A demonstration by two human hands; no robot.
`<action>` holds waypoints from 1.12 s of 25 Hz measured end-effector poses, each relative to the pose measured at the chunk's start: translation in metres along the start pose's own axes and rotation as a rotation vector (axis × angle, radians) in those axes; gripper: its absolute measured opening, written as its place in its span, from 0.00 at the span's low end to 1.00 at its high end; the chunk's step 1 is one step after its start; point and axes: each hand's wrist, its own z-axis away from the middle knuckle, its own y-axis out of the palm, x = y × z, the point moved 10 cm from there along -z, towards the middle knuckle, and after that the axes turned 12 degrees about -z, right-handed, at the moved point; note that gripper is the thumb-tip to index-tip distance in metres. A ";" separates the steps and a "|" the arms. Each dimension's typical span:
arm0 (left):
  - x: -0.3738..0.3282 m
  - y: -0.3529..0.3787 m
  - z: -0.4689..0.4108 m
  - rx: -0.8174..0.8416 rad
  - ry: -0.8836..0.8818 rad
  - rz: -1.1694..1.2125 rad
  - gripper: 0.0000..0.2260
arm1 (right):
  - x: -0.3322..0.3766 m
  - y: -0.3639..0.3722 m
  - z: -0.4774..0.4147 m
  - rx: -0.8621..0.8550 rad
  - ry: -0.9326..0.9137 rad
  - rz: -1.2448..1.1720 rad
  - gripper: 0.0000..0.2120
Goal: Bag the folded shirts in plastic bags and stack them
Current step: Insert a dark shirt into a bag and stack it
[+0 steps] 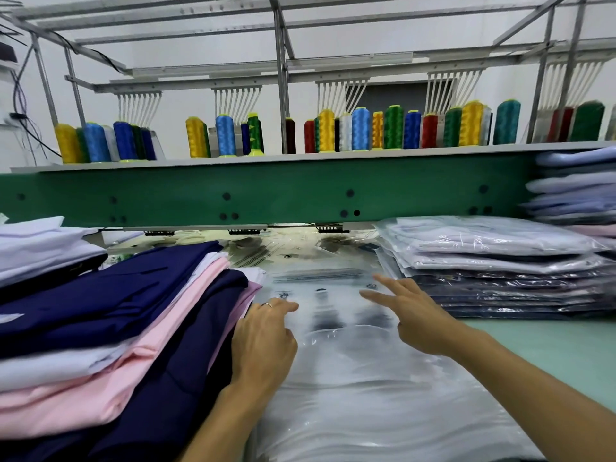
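Plastic bags (350,395) are touched by the left hand (263,338), fingers loose, nothing gripped; right hand (410,315) is held spread just above, folded shirts (116,328) stacked alongside.

Two bare forearms reach forward from the bottom edge of the view, the left rising from bottom centre and the right coming in from the bottom right corner. The left hand (266,331) lies back upward and low, with its knuckles raised, its fingers bent forward and down and a thin ring on one finger; its fingertips are mostly hidden, so it is unclear whether they pinch anything. The right hand (413,318) is held a little higher and just beside the left, with two fingers (376,296) stretched straight, pointing forward and left, and it holds nothing.
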 end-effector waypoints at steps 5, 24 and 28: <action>-0.004 -0.004 -0.001 -0.026 0.030 0.016 0.38 | 0.001 -0.017 -0.003 -0.127 -0.006 -0.170 0.45; 0.045 0.083 0.004 0.426 0.080 0.085 0.21 | -0.033 0.031 0.006 0.242 0.114 -0.061 0.26; 0.045 0.077 -0.001 0.362 0.044 0.121 0.20 | -0.044 0.029 0.009 0.252 0.176 -0.089 0.27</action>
